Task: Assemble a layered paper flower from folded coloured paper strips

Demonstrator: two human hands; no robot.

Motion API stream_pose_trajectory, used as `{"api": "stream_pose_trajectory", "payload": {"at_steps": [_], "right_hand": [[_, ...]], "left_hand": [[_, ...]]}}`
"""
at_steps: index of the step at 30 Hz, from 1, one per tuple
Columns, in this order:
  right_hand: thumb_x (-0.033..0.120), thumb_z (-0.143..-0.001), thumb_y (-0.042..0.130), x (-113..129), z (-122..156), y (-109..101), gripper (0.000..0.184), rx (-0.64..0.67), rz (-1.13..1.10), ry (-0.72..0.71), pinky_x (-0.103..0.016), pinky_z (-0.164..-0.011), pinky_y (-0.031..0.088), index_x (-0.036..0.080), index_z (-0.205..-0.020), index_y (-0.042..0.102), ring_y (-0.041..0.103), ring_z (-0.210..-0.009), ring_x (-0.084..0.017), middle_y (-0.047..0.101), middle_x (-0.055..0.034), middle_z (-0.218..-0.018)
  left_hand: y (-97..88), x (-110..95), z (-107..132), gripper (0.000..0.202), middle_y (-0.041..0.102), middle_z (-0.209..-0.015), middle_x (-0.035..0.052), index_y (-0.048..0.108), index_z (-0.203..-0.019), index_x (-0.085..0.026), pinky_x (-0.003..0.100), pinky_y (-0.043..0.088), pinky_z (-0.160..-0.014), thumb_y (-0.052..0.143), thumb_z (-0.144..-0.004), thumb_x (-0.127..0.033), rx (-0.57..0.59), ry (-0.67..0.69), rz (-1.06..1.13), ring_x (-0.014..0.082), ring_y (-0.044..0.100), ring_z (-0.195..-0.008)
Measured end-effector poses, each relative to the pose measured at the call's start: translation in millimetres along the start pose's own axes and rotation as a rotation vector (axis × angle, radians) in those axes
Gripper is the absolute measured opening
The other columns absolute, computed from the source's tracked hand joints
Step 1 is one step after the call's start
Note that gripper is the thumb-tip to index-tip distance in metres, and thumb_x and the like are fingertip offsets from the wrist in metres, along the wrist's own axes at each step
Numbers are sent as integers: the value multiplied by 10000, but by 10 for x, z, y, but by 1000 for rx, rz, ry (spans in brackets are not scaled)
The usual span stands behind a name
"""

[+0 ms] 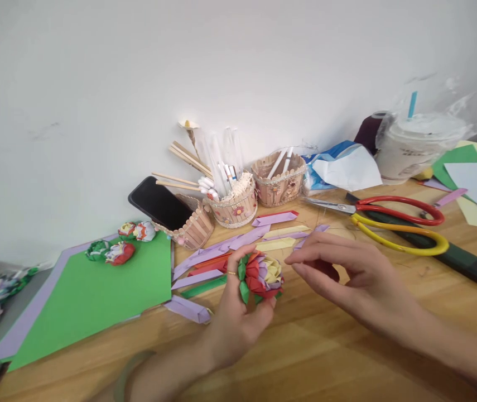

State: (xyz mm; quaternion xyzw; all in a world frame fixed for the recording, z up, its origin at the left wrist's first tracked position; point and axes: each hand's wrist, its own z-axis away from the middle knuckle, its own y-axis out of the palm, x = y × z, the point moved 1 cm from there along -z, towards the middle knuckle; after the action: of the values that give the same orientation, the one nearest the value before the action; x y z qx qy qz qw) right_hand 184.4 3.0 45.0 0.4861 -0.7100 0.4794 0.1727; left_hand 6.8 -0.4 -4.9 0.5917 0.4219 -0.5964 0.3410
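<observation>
In my left hand (238, 324) I hold a folded-paper flower (264, 274) between fingers and thumb. Its outer petals are red, then purple, with a pale yellow centre and green leaves on the left. My right hand (342, 273) is just right of the flower, apart from it, thumb and fingertips pinched together. Whether anything small is between those fingertips I cannot make out. Behind both hands lie folded purple paper strips (221, 248), with red, yellow and green ones among them. A green paper strip (203, 287) runs close to my left hand.
Red-and-yellow-handled scissors (401, 226) lie at right over a dark, long tool (464, 262). Along the wall stand wooden-stick baskets (279, 187), a phone (158, 204) and a lidded cup (418, 148). Small paper flowers (120, 253) rest on green sheets (96, 301) at left.
</observation>
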Motion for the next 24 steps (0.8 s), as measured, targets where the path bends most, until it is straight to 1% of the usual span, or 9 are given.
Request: {"api": "stream_pose_trajectory", "payload": {"at_steps": [3, 6, 8, 9, 12, 14, 18, 21, 24], "right_hand": [[183, -808, 567, -15, -18, 9, 129, 109, -74, 106, -192, -455, 382, 173, -720, 661, 480, -522, -89, 570, 4, -602], [221, -825, 550, -22, -13, 27, 175, 193, -128, 171, -197, -466, 372, 167, -690, 649, 469, -532, -89, 561, 3, -615], [223, -825, 546, -25, -5, 30, 176, 204, -132, 190, -201, -475, 368, 165, -691, 645, 468, -540, -90, 565, 3, -625], [221, -823, 547, -26, -1, 29, 170, 201, -130, 192, -202, -477, 366, 165, -697, 647, 469, -542, -90, 566, 4, -625], [225, -821, 548, -31, 10, 29, 162, 189, -115, 201, -203, -469, 357, 168, -718, 659, 472, -539, -91, 568, 6, -614], [226, -822, 545, -32, 14, 33, 161, 185, -109, 209, -203, -471, 361, 172, -728, 665, 483, -550, -96, 585, 2, -622], [234, -820, 541, -29, 12, 51, 157, 186, -105, 226, -209, -491, 381, 178, -756, 673, 506, -566, -104, 615, -8, -649], [236, -819, 532, -30, 8, 67, 162, 209, -104, 236, -217, -502, 389, 177, -790, 679, 514, -567, -108, 628, -15, -667], [240, -809, 535, -40, 3, 76, 161, 247, -117, 270, -218, -484, 371, 175, -773, 678, 496, -553, -106, 612, -13, -654]], "left_hand": [[-11, 9, -9, 593, 557, -925, 4, 215, -1281, -281, 284, 481, -804, 516, -800, -108, -7, 41, -63, 124, 559, -831], [-20, 10, -14, 586, 505, -1113, 54, 255, -1269, -277, 355, 449, -894, 521, -778, -100, -56, 179, -268, 170, 535, -981], [-23, 9, -16, 619, 430, -1216, 80, 258, -1274, -268, 399, 390, -970, 526, -750, -76, -102, 296, -401, 198, 476, -1095], [-23, 9, -16, 637, 407, -1233, 89, 253, -1280, -259, 407, 367, -992, 524, -739, -61, -119, 351, -449, 203, 446, -1132], [-19, 15, -16, 661, 386, -1226, 108, 234, -1300, -221, 373, 372, -986, 509, -730, -32, -143, 477, -532, 195, 406, -1163], [-15, 20, -13, 658, 365, -1240, 123, 219, -1313, -205, 344, 400, -953, 505, -744, -37, -151, 520, -574, 191, 400, -1167], [-8, 24, -8, 638, 353, -1246, 139, 204, -1326, -192, 303, 447, -869, 493, -774, -52, -156, 560, -642, 188, 422, -1148], [-6, 23, -14, 622, 366, -1227, 140, 220, -1320, -182, 301, 455, -851, 485, -774, -45, -141, 594, -665, 192, 433, -1138], [-8, 28, -26, 611, 367, -1221, 144, 229, -1313, -174, 301, 463, -833, 482, -771, -45, -139, 582, -681, 198, 438, -1137]]}}
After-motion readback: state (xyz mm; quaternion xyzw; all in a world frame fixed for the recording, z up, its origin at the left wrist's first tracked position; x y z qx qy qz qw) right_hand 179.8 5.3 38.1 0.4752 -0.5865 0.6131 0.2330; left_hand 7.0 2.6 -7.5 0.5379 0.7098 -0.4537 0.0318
